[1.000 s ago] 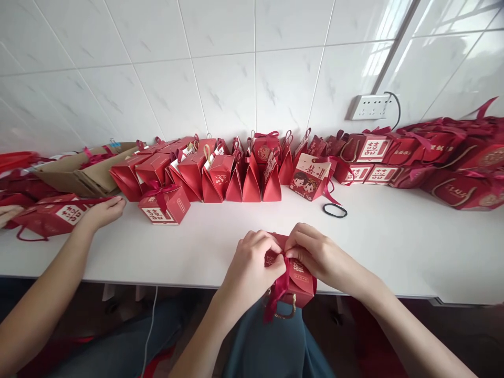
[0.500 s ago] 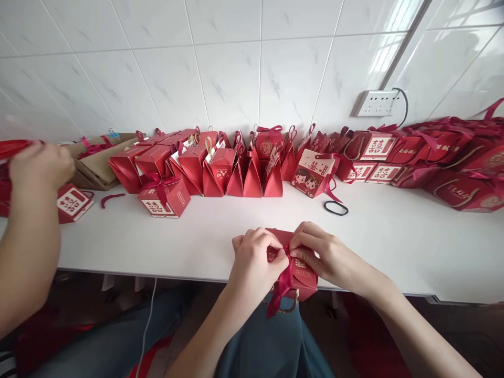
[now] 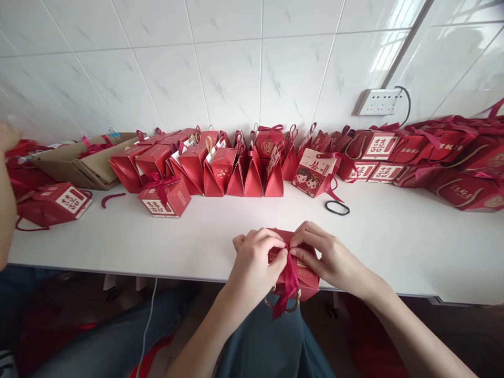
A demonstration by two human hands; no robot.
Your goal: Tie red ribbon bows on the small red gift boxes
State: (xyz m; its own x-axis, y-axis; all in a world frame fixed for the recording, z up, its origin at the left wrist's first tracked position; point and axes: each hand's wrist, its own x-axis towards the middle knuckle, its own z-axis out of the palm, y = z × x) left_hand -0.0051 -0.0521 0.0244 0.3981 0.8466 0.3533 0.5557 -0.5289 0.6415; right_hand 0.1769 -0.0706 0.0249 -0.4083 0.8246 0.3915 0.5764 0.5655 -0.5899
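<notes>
The left hand point(image 3: 260, 257) and right hand point(image 3: 323, 252) each pinch the red ribbon point(image 3: 290, 275) between thumb and fingers, their tips nearly meeting. The box point(image 3: 309, 281) is beneath both hands, at the near edge of the desk point(image 3: 197, 241); its underside support cannot be determined. One ribbon end hangs toward the wearer, beside the cord handle point(image 3: 298, 299). Beyond the right hand lies a black band point(image 3: 338, 214). Farther left of the left hand stands a bow-tied carton point(image 3: 169, 202).

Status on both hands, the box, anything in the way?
Left hand and right hand pinching ribbon atop red box. Box partly past table edge. Nothing seen blocking; black loop lies apart.
</notes>
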